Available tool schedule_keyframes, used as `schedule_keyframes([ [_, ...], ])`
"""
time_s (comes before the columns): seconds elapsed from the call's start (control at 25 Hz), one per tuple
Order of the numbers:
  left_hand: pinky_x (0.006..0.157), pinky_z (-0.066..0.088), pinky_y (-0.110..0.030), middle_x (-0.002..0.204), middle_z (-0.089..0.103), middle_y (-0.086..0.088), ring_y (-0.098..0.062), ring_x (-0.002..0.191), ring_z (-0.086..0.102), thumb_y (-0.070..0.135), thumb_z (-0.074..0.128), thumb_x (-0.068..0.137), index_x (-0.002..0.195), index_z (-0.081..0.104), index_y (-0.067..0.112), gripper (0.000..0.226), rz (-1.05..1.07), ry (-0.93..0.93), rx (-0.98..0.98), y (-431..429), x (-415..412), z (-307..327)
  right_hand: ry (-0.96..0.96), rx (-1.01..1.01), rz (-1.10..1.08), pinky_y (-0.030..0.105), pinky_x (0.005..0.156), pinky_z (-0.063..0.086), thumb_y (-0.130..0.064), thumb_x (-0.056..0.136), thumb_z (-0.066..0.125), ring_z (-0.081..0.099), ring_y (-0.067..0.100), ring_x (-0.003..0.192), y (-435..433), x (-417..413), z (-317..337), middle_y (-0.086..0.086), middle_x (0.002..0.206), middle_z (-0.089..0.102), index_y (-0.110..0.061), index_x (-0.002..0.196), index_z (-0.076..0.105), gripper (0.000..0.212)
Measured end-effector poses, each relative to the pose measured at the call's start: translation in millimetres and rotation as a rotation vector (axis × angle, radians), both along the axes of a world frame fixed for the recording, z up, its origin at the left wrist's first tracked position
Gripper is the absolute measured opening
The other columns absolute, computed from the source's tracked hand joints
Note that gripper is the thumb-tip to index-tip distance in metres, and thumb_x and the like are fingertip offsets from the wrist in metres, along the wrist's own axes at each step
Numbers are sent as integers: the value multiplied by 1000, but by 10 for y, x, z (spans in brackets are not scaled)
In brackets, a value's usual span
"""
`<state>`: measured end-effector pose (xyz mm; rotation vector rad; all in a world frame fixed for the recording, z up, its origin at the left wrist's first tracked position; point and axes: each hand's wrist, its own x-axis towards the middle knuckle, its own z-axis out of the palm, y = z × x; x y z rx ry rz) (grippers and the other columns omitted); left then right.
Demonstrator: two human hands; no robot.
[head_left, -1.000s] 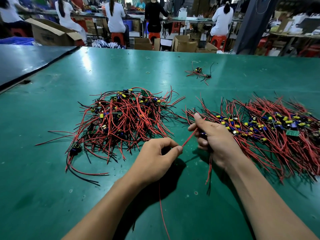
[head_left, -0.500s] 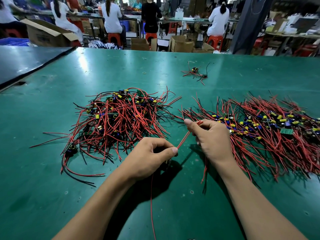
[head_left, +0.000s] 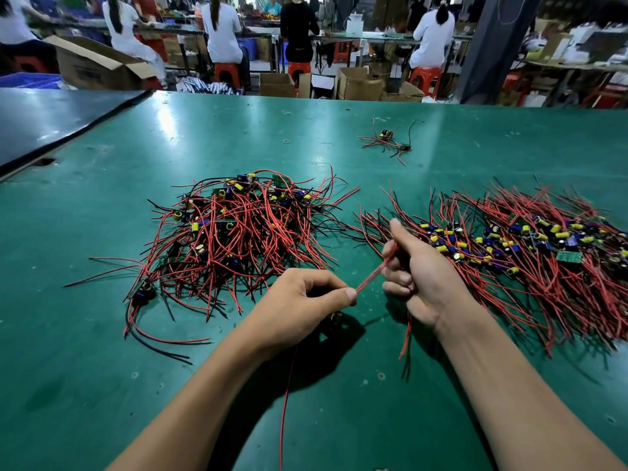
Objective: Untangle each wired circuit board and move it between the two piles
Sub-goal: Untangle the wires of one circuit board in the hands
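Pinching a red wire (head_left: 372, 275) between thumb and forefinger, the left hand (head_left: 302, 300) was at 6 o'clock on the table (head_left: 102, 334), its other fingers curled. The right hand (head_left: 421, 277), just at 3 o'clock of the left, gripped the same wire in curled fingers, thumb raised toward 12 o'clock. The wire ran taut from hand to hand, rising toward 2 o'clock. A thin red lead (head_left: 284, 419) hung from under the left hand toward 6 o'clock. Red and black tails (head_left: 406, 338) hung below the right palm. The board on these leads was hidden by the hands; which hand held it could not be told.

The held wire was between the two piles. The left pile (head_left: 238, 239), at 10 o'clock of the hands, was a tangled heap of red and black wires with yellow and blue capacitors (head_left: 195, 227). The right pile (head_left: 526, 260), at 2 o'clock, was spread flatter, its near edge just beside the right hand.

A stray board (head_left: 387, 139) with its leads lay at 12 o'clock, well apart from both piles. A small ring (head_left: 287, 141) lay at 9 o'clock of it. Beyond the far edge were seated people (head_left: 222, 32), red stools (head_left: 226, 71) and cardboard boxes (head_left: 360, 85)
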<state>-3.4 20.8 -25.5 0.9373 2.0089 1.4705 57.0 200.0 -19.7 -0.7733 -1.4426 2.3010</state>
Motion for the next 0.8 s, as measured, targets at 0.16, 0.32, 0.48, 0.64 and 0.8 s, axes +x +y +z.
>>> schedule_keyframes([
  [0.16,53,42,-26,65,62,-7,-15,54,55,18,67,90,80,70,8,14,206,-318,195,37,17,47,-6,149,37,17,37,26,-81,81,41,32,8,37,-24,-27,-55,-5,60,57,-7,91,76,83],
  [0.32,51,50,-24,73,68,-10,-14,55,63,18,64,90,81,67,11,12,356,-539,390,32,-18,157,50,623,142,18,43,39,-43,99,60,47,9,42,-138,4,-102,-3,65,63,-16,85,77,34],
  [0.48,53,46,-24,80,65,-7,-11,54,62,23,59,94,84,60,16,13,465,-573,462,1,-76,185,79,922,306,12,55,40,-43,78,84,52,-2,55,-313,58,-164,-11,68,66,-29,87,75,19],
  [0.64,54,48,-21,77,71,2,-9,61,67,24,62,92,83,61,20,10,462,-570,466,-16,-93,166,181,904,148,16,49,39,-53,91,65,50,2,51,-372,36,-84,-6,64,64,-27,76,68,31],
  [0.8,62,56,-23,95,75,-2,-16,74,72,8,63,78,86,73,18,16,178,-795,610,-69,-100,167,237,260,206,17,39,27,-50,87,69,34,8,34,-292,42,60,0,51,50,-18,61,64,42],
])
